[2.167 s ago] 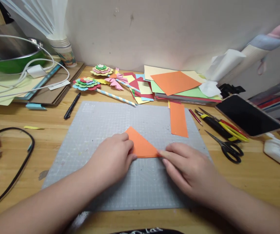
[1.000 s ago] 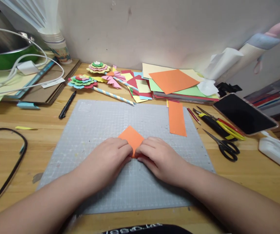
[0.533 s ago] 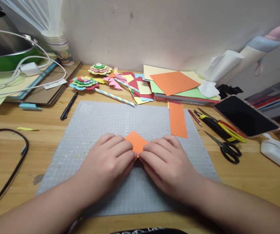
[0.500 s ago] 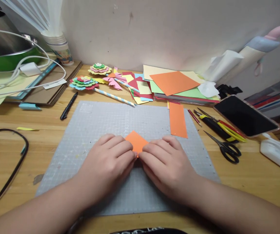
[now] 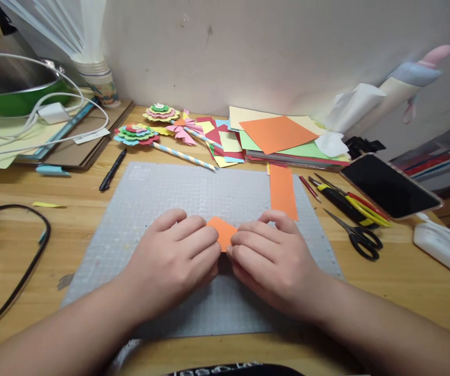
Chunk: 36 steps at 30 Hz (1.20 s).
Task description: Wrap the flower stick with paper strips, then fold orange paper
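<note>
A small piece of orange paper [image 5: 222, 233] shows between my two hands, above the grey cutting mat [image 5: 162, 188]. My left hand [image 5: 181, 250] has its fingers closed on the paper's left side. On the right side, my right hand [image 5: 270, 256] pinches it as well, the two sets of fingertips a small gap apart. Both hands cover the paper's sides and lower edge, so its full shape and any fold are hidden. An orange paper strip [image 5: 283, 192] lies on the mat just beyond my right hand.
Black scissors [image 5: 362, 241], pliers [image 5: 342, 201] and a phone [image 5: 389, 184] lie at the right. Behind the mat are layered paper flowers [image 5: 137, 134] on striped sticks and stacked coloured paper [image 5: 280, 134]. A black pen [image 5: 113, 169] and a dark cable [image 5: 37, 250] are at the left.
Less of the orange paper shows now between my hands. My fingers have shifted slightly on it and the fingertips are a bit farther apart. The view has moved a little.
</note>
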Available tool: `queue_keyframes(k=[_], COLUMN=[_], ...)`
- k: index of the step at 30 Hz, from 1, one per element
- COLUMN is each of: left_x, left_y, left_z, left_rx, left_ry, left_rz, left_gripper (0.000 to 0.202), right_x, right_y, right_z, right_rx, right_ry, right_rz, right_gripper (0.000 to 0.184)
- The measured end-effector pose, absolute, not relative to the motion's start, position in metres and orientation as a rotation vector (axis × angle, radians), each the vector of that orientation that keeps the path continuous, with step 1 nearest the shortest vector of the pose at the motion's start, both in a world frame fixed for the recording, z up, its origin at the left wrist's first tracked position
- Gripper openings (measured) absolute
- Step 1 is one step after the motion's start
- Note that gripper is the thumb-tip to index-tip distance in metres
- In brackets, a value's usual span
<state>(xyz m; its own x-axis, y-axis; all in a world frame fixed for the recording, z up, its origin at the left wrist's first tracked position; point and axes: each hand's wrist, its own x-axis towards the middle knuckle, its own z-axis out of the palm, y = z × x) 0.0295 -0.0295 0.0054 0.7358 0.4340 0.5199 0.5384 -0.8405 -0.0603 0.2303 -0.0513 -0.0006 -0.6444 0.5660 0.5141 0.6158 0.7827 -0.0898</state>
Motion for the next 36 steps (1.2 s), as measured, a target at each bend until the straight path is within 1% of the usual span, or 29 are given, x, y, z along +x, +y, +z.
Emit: queue_keyframes(k=[9, 15, 19, 23, 27, 29, 30, 32, 36], left_x=[0.031, 0.02, 0.008, -0.013, -0.019, -0.009, -0.002, 0.012, 0.025], left_y=[-0.028, -0.018, -0.012, -0.003, 0.0, -0.007, -0.011, -0.021, -0.033], left_z=[0.003, 0.004, 0.007, 0.011, 0.013, 0.012, 0.011, 0.009, 0.005], left_rx=[-2.717, -2.628, -2.558, -2.454, -2.305, -2.309, -2.372, -2.477, -2.632], left_ry=[-0.759, -0.859, -0.914, -1.087, -1.273, -1.255, -1.279, -1.159, -0.958], left_rz=[-0.738, -0.761, -0.778, -0.746, -0.885, -1.056, -1.046, -1.011, -0.889], left_gripper=[0.022, 0.016, 0.017, 0.016, 0.008, 0.007, 0.011, 0.023, 0.015], right_x=[0.237, 0.249, 0.261, 0.274, 0.277, 0.272, 0.267, 0.258, 0.244], right_y=[-0.048, -0.041, -0.034, -0.025, -0.022, -0.025, -0.027, -0.032, -0.039], right_z=[0.003, 0.011, 0.015, 0.018, 0.013, 0.008, 0.005, -0.001, -0.006], right_rx=[-0.878, -0.978, -0.995, -1.013, -1.006, -0.961, -0.935, -0.892, -0.871], right_ry=[-2.48, -2.453, -2.451, -2.419, -2.329, -2.319, -2.318, -2.316, -2.316], right_rz=[-0.144, -0.124, -0.126, -0.148, -0.22, -0.245, -0.259, -0.274, -0.248], right_gripper=[0.021, 0.019, 0.018, 0.014, 0.013, 0.013, 0.013, 0.013, 0.011])
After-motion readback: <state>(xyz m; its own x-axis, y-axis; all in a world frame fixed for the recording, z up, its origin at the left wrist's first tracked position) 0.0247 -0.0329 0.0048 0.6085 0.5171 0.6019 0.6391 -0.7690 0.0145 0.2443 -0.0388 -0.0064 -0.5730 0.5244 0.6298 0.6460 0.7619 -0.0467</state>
